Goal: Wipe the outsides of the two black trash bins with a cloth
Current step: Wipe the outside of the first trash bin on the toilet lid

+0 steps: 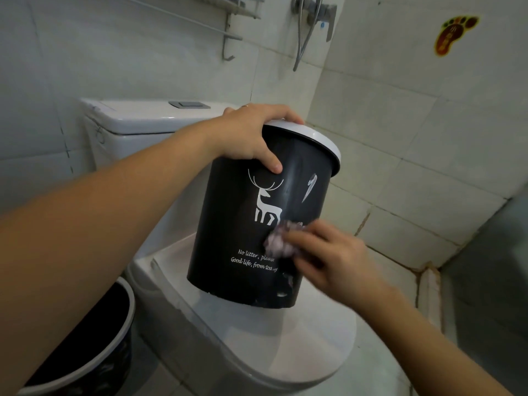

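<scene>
- A small bathroom: pale tiled walls [400, 115], a white toilet [285, 338] with its lid down, and its cistern [137, 118] at the far left with a grey flush button [189, 104] on top.
- Far up the wall hang a metal rack [228, 27] with a hook and a shower mixer [317, 12] with its hose; to the right is a foot-shaped sticker [454, 32] (its writing is too small to read).
- The black trash bin [243, 238] with a white lid rim [314, 138] stands tilted on the toilet lid, its top leaning to the right.
- It bears a white deer drawing and the lines "No litter, please" and "Good life, from today" (the end is partly covered).
- The left hand [251, 132] grips the bin's top edge, thumb down its side.
- The right hand [328, 258] presses a bunched pinkish cloth [281, 241] against the bin's lower side, fingers curled round it, blurred.
- A second dark bin [94, 338] sits on the floor at the near left, open.
</scene>
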{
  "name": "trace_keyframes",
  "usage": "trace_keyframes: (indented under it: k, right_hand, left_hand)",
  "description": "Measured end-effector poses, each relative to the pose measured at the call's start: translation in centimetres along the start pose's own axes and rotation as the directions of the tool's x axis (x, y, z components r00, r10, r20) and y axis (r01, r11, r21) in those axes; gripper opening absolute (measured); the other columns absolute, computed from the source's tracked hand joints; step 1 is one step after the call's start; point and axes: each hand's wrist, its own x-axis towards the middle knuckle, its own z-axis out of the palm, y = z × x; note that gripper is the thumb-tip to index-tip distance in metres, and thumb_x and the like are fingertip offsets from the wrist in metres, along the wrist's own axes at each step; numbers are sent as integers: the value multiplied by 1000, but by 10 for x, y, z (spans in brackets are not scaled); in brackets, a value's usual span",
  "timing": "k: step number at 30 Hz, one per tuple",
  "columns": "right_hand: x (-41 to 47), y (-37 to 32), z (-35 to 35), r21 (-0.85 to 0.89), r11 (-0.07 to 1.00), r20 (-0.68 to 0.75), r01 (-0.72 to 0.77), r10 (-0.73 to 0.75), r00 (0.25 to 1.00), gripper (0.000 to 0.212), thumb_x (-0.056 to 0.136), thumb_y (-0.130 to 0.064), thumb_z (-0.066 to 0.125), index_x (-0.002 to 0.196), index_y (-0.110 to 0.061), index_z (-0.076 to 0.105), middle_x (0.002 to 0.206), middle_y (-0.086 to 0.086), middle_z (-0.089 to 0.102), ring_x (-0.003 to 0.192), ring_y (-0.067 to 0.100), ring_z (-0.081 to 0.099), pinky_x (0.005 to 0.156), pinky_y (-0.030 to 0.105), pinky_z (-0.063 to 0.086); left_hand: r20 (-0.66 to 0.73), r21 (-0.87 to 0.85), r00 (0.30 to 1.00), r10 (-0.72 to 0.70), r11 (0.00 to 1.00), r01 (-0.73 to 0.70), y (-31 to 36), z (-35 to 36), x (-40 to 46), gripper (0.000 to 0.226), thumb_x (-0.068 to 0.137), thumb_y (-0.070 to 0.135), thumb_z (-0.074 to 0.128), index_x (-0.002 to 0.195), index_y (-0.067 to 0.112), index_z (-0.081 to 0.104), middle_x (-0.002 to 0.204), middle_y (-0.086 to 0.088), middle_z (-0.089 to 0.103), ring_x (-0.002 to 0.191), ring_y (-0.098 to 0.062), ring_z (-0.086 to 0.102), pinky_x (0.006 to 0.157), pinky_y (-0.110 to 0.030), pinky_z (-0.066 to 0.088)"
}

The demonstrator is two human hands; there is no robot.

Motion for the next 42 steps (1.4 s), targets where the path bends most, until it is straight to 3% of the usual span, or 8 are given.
trace_keyframes:
  k: [6,13,17,21,25,32,38,42]
  right_hand:
    - [46,14,-3,36,960,-244,-279,279,929,29,85,-23,68,114,-20,73,90,3,60,67,24,58,55,39,52]
    - [20,-1,-3,-18,996,-126,-84,82,989,28,86,-22,65,112,-22,74,89,3,60,65,25,58,51,36,51]
    - [49,13,-12,-50,972,-206,-228,213,955,28,87,-28,64,113,-24,72,91,3,61,67,28,60,55,33,50]
    - [82,18,-18,17,926,-308,-376,363,880,26,86,-26,66,111,-24,73,89,2,62,73,26,60,63,27,39]
    - [84,16,-18,-12,951,-281,-310,295,913,27,85,-27,65,110,-24,72,89,2,62,77,25,59,62,31,45]
    - [66,30,-23,-4,936,-299,-351,334,894,26,87,-22,69,112,-24,72,87,1,61,70,22,56,60,27,38]
    - [67,32,-22,5,938,-288,-347,334,898,26,86,-22,70,112,-25,72,88,-2,59,71,21,56,61,27,39]
    - [66,33,-23,26,943,-293,-333,326,899,25,87,-24,68,112,-23,72,88,-1,60,72,21,57,62,28,42]
  left_hand:
    - [2,41,999,38,998,-38,7,0,-5,74,66,29,88,123,57,51,121,20,54,118,-16,46,112,-47,33]
    - [19,15,1000,23,1000,-24,0,-5,-8,71,68,22,86,122,55,53,111,23,57,116,-17,51,111,-46,35]
    - [37,-9,999,27,1000,-27,4,-4,-9,69,66,23,83,121,54,54,104,29,57,113,-17,53,109,-45,38]
    - [34,30,998,51,998,-52,10,-5,-10,70,72,18,82,125,53,53,108,24,57,110,-11,50,111,-45,33]
    - [40,26,997,68,997,-69,10,-5,-11,70,71,18,83,125,51,54,108,25,58,111,-9,50,111,-46,32]
    - [-14,35,996,88,996,-87,11,-2,-13,70,63,32,90,119,52,54,95,35,47,105,-9,42,107,-38,32]
    - [-23,-95,997,80,992,-82,-1,-1,-11,73,38,51,82,104,65,54,108,29,58,115,-22,53,105,-50,42]
    - [-11,-141,996,84,986,-85,-5,-1,-9,74,40,46,86,106,63,56,113,17,62,110,-19,59,97,-46,51]
